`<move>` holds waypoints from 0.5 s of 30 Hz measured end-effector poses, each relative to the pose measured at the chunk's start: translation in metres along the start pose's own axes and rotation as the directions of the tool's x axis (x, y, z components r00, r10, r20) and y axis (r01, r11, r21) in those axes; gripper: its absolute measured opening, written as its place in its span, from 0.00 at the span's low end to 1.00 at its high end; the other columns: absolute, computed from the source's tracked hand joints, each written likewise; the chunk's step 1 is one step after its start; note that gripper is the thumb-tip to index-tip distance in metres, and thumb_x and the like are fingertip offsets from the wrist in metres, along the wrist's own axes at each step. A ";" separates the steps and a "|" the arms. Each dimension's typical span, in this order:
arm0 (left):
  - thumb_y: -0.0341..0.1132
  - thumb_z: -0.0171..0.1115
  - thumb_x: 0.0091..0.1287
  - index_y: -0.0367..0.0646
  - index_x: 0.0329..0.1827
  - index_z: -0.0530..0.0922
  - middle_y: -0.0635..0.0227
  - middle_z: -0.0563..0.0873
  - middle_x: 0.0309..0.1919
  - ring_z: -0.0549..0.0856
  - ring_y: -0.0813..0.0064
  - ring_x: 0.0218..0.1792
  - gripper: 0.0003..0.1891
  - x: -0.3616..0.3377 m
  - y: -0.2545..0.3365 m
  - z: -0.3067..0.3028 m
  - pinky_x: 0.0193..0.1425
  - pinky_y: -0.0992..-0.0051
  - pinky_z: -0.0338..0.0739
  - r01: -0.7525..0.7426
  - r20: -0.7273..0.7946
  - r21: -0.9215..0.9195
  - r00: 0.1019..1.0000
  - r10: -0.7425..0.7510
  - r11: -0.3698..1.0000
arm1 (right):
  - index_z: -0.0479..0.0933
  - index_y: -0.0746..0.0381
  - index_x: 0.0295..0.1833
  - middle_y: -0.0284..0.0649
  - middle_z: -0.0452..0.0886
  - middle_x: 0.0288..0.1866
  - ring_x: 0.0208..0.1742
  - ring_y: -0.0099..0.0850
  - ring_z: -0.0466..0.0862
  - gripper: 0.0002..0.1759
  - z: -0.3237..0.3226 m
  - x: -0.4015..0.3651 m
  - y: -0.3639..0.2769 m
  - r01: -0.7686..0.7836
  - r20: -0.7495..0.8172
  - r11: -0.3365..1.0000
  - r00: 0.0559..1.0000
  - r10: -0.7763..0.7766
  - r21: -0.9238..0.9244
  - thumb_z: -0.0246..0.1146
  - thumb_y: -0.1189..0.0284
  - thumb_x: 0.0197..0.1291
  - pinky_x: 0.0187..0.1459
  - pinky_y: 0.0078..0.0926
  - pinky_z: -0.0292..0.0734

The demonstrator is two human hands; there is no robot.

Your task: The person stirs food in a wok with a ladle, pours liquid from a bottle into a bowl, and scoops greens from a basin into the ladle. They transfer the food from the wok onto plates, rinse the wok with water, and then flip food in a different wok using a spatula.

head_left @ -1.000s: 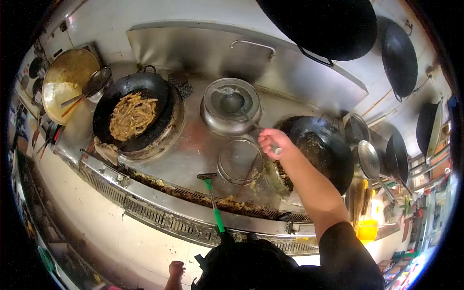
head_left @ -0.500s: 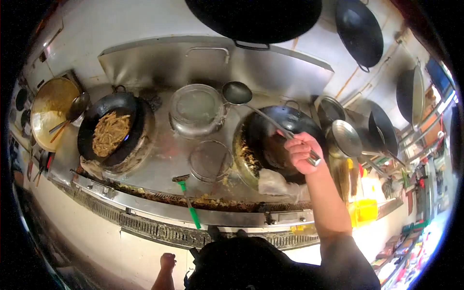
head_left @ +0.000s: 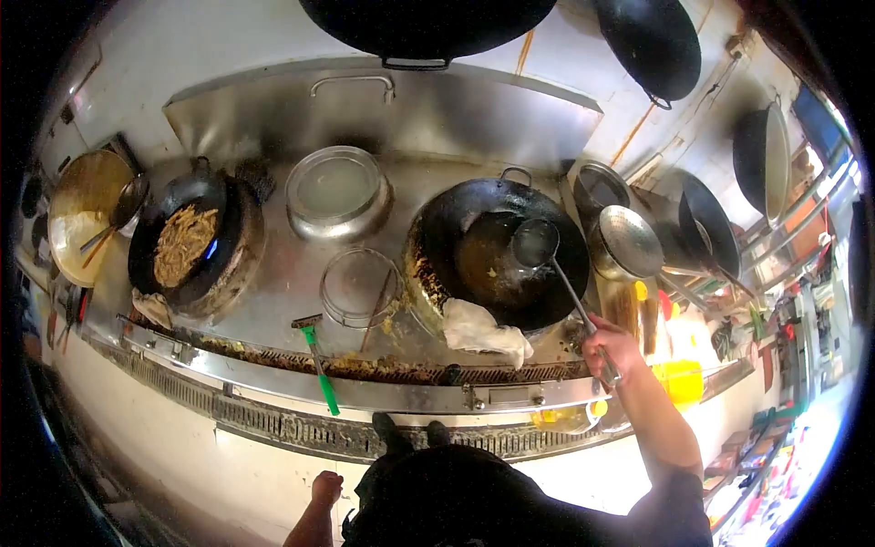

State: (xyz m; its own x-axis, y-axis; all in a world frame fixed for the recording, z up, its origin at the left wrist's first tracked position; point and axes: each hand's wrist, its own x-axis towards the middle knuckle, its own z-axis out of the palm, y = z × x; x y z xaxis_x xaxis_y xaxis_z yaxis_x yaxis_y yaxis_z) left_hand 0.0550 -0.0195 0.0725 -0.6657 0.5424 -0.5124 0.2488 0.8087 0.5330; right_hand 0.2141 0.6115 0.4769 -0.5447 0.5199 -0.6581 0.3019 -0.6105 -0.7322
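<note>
My right hand (head_left: 612, 348) is closed round the long handle of a ladle (head_left: 535, 242). The ladle's dark bowl hangs over the right wok (head_left: 437, 211), which has brownish liquid and a few small bits at its bottom. A white cloth (head_left: 480, 330) lies folded over that wok's front rim. Down beside my body, away from the stove, my left hand (head_left: 326, 488) is curled into a loose fist with nothing showing in it.
On the left burner a second wok (head_left: 146, 246) holds cooked brown strips (head_left: 185, 244). Between the woks stand a lidded steel pot (head_left: 339, 219) and a round wire strainer (head_left: 358, 287). A green-handled scraper (head_left: 321, 374) lies at the stove's front edge. Right of the wok sits a perforated metal strainer (head_left: 631, 242).
The ladle has swung from over the steel pot's side to above the right wok. My right hand moved down and right with it. The camera view shifted; my left hand stays low.
</note>
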 end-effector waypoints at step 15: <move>0.37 0.58 0.53 0.42 0.25 0.80 0.55 0.84 0.32 0.82 0.57 0.36 0.08 -0.020 -0.092 0.053 0.43 0.63 0.77 0.195 -0.118 -0.312 0.963 -0.241 0.930 | 0.52 0.50 0.71 0.60 0.78 0.43 0.45 0.56 0.78 0.40 0.210 0.124 -0.017 0.448 0.439 -0.072 0.811 -0.387 -0.891 0.60 0.68 0.52 0.47 0.48 0.72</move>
State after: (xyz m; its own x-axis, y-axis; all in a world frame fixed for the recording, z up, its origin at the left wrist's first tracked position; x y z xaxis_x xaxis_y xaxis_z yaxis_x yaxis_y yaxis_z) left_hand 0.0833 -0.0929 -0.0020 -0.7841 0.3005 -0.5431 -0.1178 0.7870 0.6056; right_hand -0.0229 0.5615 0.4444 -0.9021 0.3951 -0.1734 0.4311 0.8094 -0.3987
